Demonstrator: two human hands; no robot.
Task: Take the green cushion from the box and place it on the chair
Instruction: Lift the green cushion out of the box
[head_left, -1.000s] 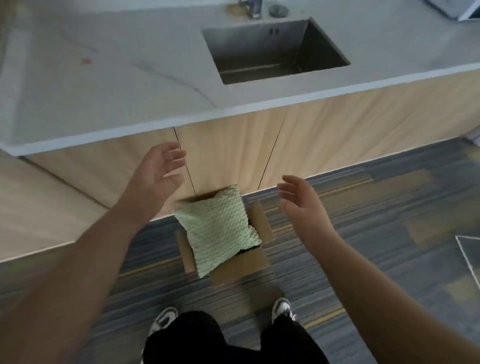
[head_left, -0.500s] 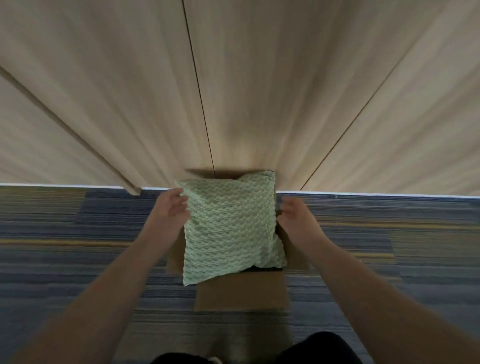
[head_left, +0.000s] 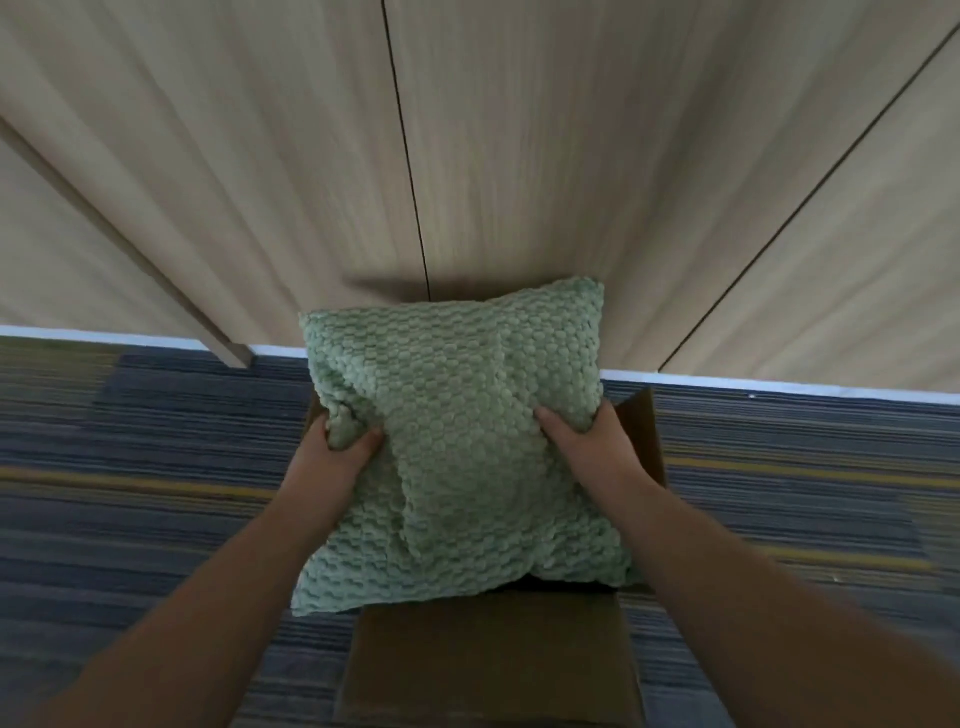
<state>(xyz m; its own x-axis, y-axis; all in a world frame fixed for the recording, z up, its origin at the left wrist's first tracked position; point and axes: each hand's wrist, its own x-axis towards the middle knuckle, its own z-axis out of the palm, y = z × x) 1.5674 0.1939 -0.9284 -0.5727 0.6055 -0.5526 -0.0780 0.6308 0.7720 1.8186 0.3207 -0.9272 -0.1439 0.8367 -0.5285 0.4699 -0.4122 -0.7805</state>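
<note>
The green cushion (head_left: 457, 447), square with a bumpy knitted surface, fills the middle of the head view over the open cardboard box (head_left: 488, 660). My left hand (head_left: 332, 457) pinches its left edge, bunching the fabric. On the right edge my right hand (head_left: 592, 441) grips it, thumb on top. The cushion hides most of the box; only the near flap and a right flap (head_left: 644, 431) show. No chair is in view.
Light wooden cabinet fronts (head_left: 519, 156) rise directly behind the box, with a white plinth strip (head_left: 779, 387) at their base. Blue-grey striped carpet (head_left: 156, 467) lies on both sides of the box.
Both hands went from hovering beside the cushion to closing on its left and right edges. The cushion now appears larger and nearer the camera, covering more of the box.
</note>
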